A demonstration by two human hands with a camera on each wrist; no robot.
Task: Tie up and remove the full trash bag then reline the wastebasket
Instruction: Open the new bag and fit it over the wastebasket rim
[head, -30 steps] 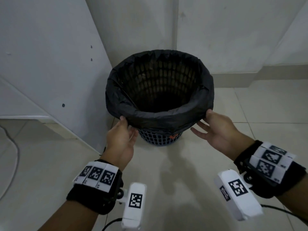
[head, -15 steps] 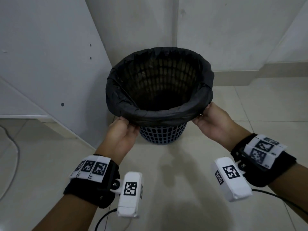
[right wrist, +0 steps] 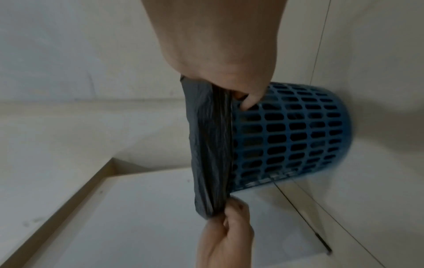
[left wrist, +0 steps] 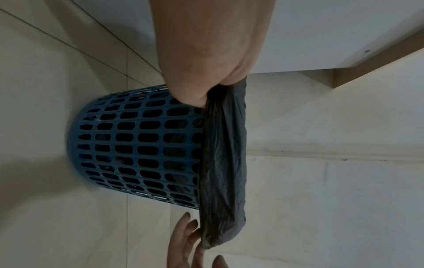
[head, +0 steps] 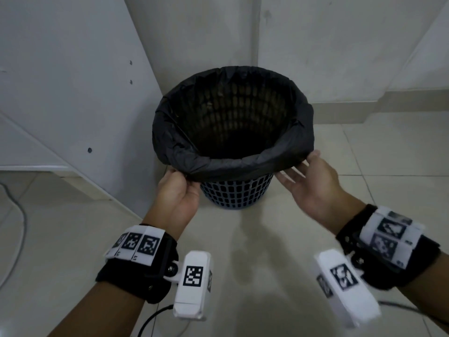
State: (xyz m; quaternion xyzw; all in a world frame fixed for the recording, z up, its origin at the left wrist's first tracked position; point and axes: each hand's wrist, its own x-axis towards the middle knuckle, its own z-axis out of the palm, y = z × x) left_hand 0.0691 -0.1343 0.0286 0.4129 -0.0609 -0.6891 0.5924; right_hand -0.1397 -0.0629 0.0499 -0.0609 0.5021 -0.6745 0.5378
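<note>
A blue lattice wastebasket (head: 238, 193) stands on the tiled floor in a corner. A black trash bag (head: 233, 166) lines it, its top folded out over the rim. My left hand (head: 177, 190) pinches the fold's lower edge at the near left. In the right wrist view this left hand (right wrist: 227, 235) has its fingers curled on the bag (right wrist: 208, 145). My right hand (head: 308, 181) is at the near right, fingers straight under the fold and thumb touching the plastic. The left wrist view shows the basket (left wrist: 142, 145), the bag's fold (left wrist: 224, 154) and those straight fingers (left wrist: 188, 241).
A white panel (head: 73, 93) leans along the left, close to the basket. A grey cable (head: 21, 215) lies on the floor at far left. Walls and a skirting (head: 401, 103) close off the back. Bare tiles (head: 243, 263) lie between me and the basket.
Half a second ago both hands gripped the bag's folded edge. The right hand's fingers have since straightened; the left hand still pinches the edge. A little more of the basket shows below the fold.
</note>
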